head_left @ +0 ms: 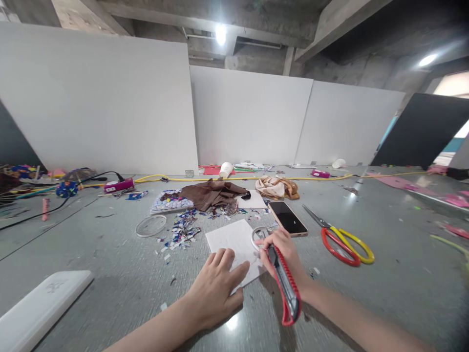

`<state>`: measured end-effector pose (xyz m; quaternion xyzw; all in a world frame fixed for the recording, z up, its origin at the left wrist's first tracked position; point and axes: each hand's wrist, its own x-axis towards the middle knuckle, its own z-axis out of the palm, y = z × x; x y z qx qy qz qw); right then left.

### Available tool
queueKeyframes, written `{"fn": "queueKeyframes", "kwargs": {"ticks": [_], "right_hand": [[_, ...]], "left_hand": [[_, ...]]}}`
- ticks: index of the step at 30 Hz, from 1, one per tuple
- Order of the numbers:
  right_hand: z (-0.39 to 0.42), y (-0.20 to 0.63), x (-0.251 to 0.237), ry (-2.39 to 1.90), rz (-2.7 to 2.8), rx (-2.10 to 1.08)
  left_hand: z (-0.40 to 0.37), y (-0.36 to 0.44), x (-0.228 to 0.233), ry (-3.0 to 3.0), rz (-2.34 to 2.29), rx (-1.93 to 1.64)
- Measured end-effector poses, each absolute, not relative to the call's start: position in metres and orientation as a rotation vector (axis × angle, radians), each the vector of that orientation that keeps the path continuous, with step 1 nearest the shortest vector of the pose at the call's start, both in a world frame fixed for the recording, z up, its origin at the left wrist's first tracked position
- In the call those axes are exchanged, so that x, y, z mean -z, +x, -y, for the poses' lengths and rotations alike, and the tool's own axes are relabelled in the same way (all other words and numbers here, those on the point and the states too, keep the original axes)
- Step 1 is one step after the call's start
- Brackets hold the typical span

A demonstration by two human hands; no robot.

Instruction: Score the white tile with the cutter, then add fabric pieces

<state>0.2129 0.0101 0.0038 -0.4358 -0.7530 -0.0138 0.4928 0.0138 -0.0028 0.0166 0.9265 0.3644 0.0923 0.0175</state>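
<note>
On the table (pixel 128 293), the paper (pixel 229 237) lies under my left hand (pixel 216 288), its fingers loosely spread, gripping nothing. Well right of the paper lie scissors (pixel 330 226); nearer its right side, a phone (pixel 288 218). At the paper's right edge my right hand (pixel 284 249) clasps a cutter (pixel 284 283), long axis running back toward me. The ring (pixel 252 237) overlaps that edge, by my right fingertips, the nearer hand; whether they pinch it I cannot tell.

White slab (pixel 47 303): open surface (pixel 120 283) on its right
Phone (pixel 287 216), scissors (pixel 331 229): block the right
Brown cloth (pixel 214 194): blocks beyond paper (pixel 230 237)
</note>
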Motion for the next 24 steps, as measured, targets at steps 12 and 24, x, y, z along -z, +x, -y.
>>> {"fn": "queueKeyframes", "kwargs": {"ticks": [12,24], "right_hand": [[0.010,0.209,-0.013,-1.129,1.852,-0.561],[0.007,0.217,0.000,-1.061,1.988,-0.457]], "left_hand": [[0.000,0.011,-0.013,2.761,-1.157,-0.392],[0.001,0.011,-0.013,2.800,-1.145,-0.392]]}}
